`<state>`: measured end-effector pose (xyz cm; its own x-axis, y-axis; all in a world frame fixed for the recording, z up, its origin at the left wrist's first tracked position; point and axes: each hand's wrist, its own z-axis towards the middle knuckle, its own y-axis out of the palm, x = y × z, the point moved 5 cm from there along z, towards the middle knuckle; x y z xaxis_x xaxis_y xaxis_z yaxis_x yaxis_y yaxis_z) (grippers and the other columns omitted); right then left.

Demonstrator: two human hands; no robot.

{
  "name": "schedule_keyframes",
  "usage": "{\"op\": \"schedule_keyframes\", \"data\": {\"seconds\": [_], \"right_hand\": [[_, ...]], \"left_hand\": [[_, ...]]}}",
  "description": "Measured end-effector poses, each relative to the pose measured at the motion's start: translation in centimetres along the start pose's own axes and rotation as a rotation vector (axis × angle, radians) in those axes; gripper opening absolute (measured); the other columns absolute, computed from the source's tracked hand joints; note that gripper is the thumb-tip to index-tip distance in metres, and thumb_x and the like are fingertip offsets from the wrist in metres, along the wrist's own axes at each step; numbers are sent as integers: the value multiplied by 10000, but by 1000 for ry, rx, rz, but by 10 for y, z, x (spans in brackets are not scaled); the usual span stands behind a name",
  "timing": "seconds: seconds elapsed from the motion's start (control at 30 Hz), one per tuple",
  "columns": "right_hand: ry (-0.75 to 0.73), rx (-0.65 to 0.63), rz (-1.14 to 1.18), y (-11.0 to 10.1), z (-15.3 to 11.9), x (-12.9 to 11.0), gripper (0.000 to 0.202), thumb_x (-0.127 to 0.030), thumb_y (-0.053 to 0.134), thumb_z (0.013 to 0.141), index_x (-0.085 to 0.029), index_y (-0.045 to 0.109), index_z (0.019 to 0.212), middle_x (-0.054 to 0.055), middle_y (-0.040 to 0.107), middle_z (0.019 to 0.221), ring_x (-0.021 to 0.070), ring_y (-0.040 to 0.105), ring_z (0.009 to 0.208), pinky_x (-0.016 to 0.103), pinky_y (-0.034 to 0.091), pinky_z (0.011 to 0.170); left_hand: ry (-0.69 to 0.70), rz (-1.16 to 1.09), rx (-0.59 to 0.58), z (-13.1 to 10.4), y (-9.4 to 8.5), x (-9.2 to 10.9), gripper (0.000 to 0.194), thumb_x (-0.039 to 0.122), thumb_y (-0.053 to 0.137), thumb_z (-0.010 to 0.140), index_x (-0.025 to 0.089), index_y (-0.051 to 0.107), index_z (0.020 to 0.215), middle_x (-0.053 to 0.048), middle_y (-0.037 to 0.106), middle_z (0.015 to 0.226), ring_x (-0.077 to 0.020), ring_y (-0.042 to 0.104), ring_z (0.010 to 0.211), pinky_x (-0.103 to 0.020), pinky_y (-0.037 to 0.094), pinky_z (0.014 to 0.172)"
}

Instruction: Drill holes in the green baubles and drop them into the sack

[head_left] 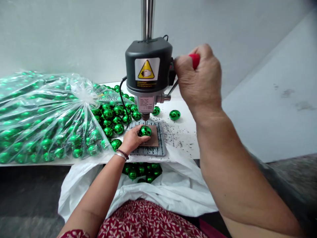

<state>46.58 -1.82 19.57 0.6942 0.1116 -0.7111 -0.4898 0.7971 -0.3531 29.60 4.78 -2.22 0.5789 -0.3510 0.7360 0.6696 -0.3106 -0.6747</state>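
My left hand [132, 138] grips a shiny green bauble [145, 131] between thumb and fingers, right under the bit of a bench drill press [149, 66]. The bauble rests over a brown board [154, 138] on the drill's grey base plate [162, 150]. Whether the bit touches the bauble I cannot tell. My right hand [200, 77] is wrapped round the red-knobbed feed lever [194, 60] at the drill's right side. Dark shavings lie scattered on the white table [190, 129] beside the base.
A clear plastic bag [49, 115] full of green baubles covers the table's left, with several loose ones [108, 113] spilling out. One bauble [174, 115] lies right of the drill. A white sack [168, 191] holding more baubles hangs open at the front edge. A wall stands behind.
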Motion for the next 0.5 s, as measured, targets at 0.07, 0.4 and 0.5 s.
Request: {"op": "schedule_keyframes", "data": {"seconds": [0.07, 0.4, 0.5], "right_hand": [[-38, 25, -4, -4, -8, 1, 272, -300, 502, 885, -196, 322, 711, -57, 344, 652, 50, 278, 622, 241, 286, 680], [-112, 72, -206, -19, -59, 9, 116, -315, 490, 772, -217, 446, 728, -36, 465, 645, 88, 398, 605, 301, 429, 687], [-99, 98, -237, -18, -73, 15, 128, -359, 471, 802, -248, 458, 741, -20, 488, 662, 114, 460, 616, 299, 449, 670]], "left_hand": [[0, 6, -6, 0, 1, 0, 510, 419, 764, 691, 258, 692, 1170, -29, 740, 1054, -244, 668, 946, -312, 500, 847], [-17, 15, -8, -1, 3, -2, 471, 411, 773, 690, 266, 700, 1132, -48, 735, 1038, -284, 665, 1015, -350, 483, 930], [-13, 19, -9, -2, 2, -1, 472, 404, 770, 697, 263, 696, 1142, -52, 732, 1063, -284, 662, 1029, -357, 479, 945]]}}
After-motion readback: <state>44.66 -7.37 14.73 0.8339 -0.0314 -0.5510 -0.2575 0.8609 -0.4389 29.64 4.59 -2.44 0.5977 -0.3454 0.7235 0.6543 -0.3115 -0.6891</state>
